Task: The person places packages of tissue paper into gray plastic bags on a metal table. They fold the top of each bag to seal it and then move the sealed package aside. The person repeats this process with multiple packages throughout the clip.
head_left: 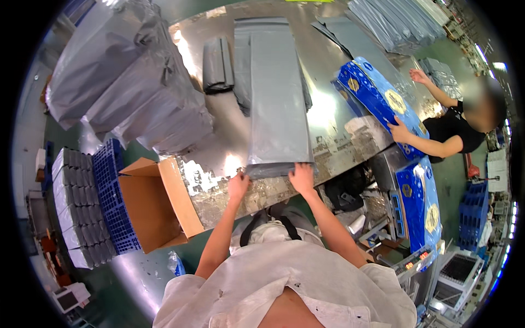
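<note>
We grasp the long grey plastic bag (278,93) at its near edge, left hand (238,186) and right hand (302,177) both pinching it on the steel table (328,109).

Table (328,117) – bare metal, glossy, glare spots, scuffed near edge. Grey bags (278,104) – smooth matt plastic film. Open box (156,205) – plain brown cardboard, matt. Blue packs (377,98) – shiny printed plastic. Crate (112,191) – blue moulded plastic lattice.
</note>
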Action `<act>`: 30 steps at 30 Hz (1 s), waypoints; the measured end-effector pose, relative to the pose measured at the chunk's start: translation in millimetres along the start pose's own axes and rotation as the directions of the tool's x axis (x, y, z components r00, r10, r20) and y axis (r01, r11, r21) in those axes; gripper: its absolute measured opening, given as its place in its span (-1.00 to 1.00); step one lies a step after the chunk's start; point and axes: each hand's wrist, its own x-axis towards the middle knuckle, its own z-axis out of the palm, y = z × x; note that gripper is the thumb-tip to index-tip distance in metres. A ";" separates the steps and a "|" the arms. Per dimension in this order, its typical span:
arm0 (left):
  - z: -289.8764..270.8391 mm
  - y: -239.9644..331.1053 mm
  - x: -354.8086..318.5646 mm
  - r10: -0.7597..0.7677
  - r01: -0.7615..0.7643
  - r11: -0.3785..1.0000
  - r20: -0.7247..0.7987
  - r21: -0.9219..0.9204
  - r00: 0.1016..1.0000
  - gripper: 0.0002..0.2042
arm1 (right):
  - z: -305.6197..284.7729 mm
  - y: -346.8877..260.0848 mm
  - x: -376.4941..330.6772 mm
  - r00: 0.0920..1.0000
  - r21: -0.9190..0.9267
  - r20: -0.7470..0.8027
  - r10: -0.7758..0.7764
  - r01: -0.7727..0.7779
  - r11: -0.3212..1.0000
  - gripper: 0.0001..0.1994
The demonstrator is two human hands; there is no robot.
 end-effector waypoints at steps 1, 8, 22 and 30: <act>-1.1 1.6 -1.9 -0.003 0.003 1.000 -0.020 -0.027 1.000 -0.72 | -7.0 20.1 -13.6 0.992 0.043 -0.128 -0.017 0.023 0.999 -0.60; -7.7 4.8 -12.3 0.009 0.002 0.969 0.041 -0.248 0.999 -0.73 | -37.2 91.7 -29.2 0.921 0.570 -0.136 0.365 -0.229 0.789 -0.60; 81.8 182.1 -51.9 0.435 -0.392 0.900 0.325 -0.191 0.840 -0.81 | -34.7 127.0 0.6 0.910 0.899 0.398 0.116 -0.412 0.148 -0.81; 119.0 215.3 -38.5 0.550 -0.602 0.787 0.289 0.134 0.783 -0.71 | -38.1 145.7 2.1 0.905 0.894 0.425 -0.034 -0.413 0.174 -0.80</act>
